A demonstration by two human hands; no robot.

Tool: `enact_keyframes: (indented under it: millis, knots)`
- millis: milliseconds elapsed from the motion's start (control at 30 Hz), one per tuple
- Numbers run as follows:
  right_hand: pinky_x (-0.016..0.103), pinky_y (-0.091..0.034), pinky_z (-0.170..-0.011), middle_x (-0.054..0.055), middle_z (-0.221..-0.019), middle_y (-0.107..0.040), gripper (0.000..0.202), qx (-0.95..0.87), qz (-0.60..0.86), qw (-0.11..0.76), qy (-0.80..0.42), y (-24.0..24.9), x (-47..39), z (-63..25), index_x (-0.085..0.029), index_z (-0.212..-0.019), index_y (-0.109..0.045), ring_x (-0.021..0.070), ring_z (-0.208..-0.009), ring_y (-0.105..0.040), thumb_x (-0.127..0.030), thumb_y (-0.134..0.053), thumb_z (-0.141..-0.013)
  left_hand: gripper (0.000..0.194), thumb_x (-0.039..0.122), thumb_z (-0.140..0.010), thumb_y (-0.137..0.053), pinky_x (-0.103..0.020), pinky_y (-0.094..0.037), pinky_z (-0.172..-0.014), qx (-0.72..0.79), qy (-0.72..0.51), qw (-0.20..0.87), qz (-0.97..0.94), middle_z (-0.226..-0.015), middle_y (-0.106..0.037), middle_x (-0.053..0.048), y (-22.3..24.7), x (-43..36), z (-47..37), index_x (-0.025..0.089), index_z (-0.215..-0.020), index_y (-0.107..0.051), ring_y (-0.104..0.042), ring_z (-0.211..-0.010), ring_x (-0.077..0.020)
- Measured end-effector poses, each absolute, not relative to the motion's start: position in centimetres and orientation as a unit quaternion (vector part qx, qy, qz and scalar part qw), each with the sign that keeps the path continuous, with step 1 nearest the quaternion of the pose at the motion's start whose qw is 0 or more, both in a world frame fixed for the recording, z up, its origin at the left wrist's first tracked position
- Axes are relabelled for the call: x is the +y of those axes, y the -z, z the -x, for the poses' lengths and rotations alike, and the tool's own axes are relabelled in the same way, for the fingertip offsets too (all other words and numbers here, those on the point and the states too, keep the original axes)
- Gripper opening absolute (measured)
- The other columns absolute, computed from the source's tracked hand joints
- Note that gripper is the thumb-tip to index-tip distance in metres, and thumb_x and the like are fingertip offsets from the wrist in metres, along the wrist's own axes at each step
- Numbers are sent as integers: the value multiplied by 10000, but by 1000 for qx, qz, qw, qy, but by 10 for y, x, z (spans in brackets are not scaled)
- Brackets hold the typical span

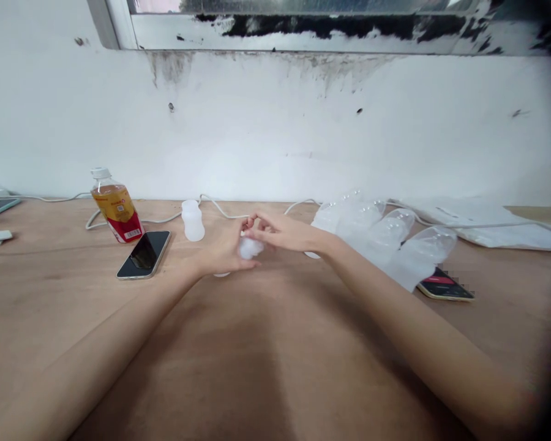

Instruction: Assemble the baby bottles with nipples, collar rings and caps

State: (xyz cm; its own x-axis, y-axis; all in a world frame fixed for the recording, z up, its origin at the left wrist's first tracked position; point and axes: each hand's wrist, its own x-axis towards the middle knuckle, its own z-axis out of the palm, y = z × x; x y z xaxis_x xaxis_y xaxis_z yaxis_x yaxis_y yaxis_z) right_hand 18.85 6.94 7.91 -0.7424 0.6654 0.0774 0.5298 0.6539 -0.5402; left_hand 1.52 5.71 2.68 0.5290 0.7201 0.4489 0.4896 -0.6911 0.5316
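A small whitish, translucent plastic piece is held between my two hands at the middle of the table. My left hand grips it from the left, with the thumb low and the fingers curled over its top. From the right, my right hand reaches over with bent fingertips meeting the left fingers at the piece's upper edge. Its exact shape is partly covered by the fingers. Beyond my left hand stands a white, waisted plastic piece. White rims peek out below my left hand and beside my right wrist.
Several rows of nested translucent cups lie at right, near a phone and a white bag. A drink bottle and another phone are at left. A white cable runs along the wall.
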Motion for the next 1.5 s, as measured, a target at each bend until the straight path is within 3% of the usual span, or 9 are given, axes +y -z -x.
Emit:
enact_keyframes:
  millis: [100, 233, 367, 567, 800, 900, 1133, 1333, 1500]
  knots:
    - [247, -399, -587, 23, -753, -581, 281, -895, 374, 99, -221, -84, 62, -187, -156, -965, -472, 102, -552, -514, -392, -390, -836, 582, 303, -616, -648, -352, -391, -872, 346, -323, 154, -868, -1095, -468, -84, -26, 54, -20, 175, -1105, -362, -479, -1014, -222]
    - [253, -393, -670, 53, -947, -568, 292, -942, 279, 144, -121, -86, 59, -187, -162, -969, -473, 159, -812, -521, -196, -576, -698, 557, 340, -605, -652, -352, -423, -797, 384, -336, 162, -844, -1024, -490, -68, -25, 55, -18, 178, -1055, -365, -509, -934, -215]
    - [276, -385, -731, 32, -1020, -556, 350, -966, 198, 159, -56, -83, 62, -189, -201, -1039, -461, 164, -885, -505, -84, -505, -712, 500, 380, -596, -651, -348, -430, -782, 415, -329, 199, -825, -999, -503, -48, -31, 57, -10, 194, -989, -404, -510, -941, -217]
    - [287, -394, -791, 53, -1106, -522, 285, -962, 160, 221, 12, -79, 61, -183, -203, -1063, -449, 163, -976, -484, -112, -437, -793, 319, 359, -650, -595, -283, -464, -670, 409, -249, 400, -782, -831, -609, -16, -64, 53, 10, 217, -924, -513, -595, -797, -192]
    - [329, -366, -872, 33, -1143, -496, 287, -919, 198, 307, 150, -88, 55, -184, -245, -1040, -483, 169, -1054, -428, -135, -286, -863, 386, 517, -590, -574, -330, -478, -558, 412, -212, 521, -717, -750, -652, -112, -80, 52, 40, 164, -732, -636, -612, -671, -250]
    - [293, -403, -801, 60, -1151, -481, 271, -923, 227, 284, 127, -91, 57, -189, -209, -1093, -454, 173, -1039, -453, -167, -390, -833, 413, 491, -628, -570, -348, -474, -689, 385, -325, 441, -742, -871, -644, -108, -77, 60, 45, 165, -879, -612, -600, -799, -250]
    - [271, -393, -625, 57, -1017, -561, 328, -969, 242, 32, 49, -63, 64, -175, -200, -1085, -484, 185, -798, -563, -247, -536, -765, 416, 517, -634, -602, -469, -178, -1005, 573, -437, -53, -691, -1273, -419, -61, -69, 86, 50, 229, -935, -613, -298, -1214, -282]
    - [276, -371, -624, 73, -991, -563, 321, -968, 249, -5, 40, -53, 66, -170, -196, -1083, -506, 205, -805, -568, -268, -540, -772, 512, 557, -659, -557, -363, -336, -941, 618, -400, 38, -676, -1135, -513, -75, -42, 106, 62, 189, -1014, -573, -461, -1076, -232]
    - [265, -356, -607, 69, -973, -574, 304, -966, 255, -1, 43, -52, 67, -171, -192, -1068, -518, 200, -796, -563, -275, -537, -776, 488, 543, -658, -569, -333, -365, -918, 596, -353, -1, -721, -1014, -490, -75, -37, 109, 69, 156, -953, -601, -497, -981, -213]
